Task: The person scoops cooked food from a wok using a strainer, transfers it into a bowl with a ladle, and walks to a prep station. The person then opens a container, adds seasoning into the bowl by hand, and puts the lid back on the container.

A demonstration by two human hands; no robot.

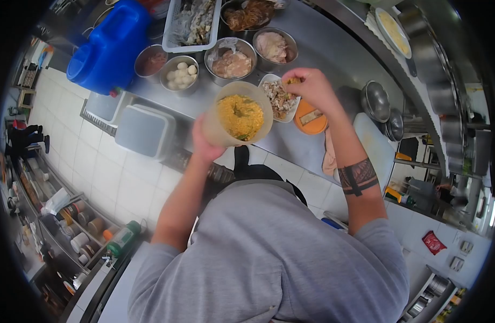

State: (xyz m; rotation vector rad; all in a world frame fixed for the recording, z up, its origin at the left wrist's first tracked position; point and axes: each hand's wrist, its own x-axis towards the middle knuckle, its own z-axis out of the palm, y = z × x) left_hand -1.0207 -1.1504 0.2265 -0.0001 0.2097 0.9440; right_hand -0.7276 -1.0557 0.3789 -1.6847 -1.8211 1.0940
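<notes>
My left hand (204,137) grips a tall translucent plastic container (264,116) by its side, its mouth tipped up towards me. Inside lies a yellow crumbly food (240,117) with green bits. My right hand (311,89) pinches a small yellowish morsel (294,81) between its fingertips. Below those fingertips a white dish (282,116) holds chopped brown-and-white pieces (281,99). An orange lid (312,127) with a pale label lies beside the dish, under my right wrist.
Steel bowls with raw meat (231,63), white balls (182,76) and other food stand farther back, near a white basket (191,48). A blue jug (110,48) is at left, above grey-lidded tubs (145,132). A white cutting board (374,145) and steel bowls (375,101) are at right.
</notes>
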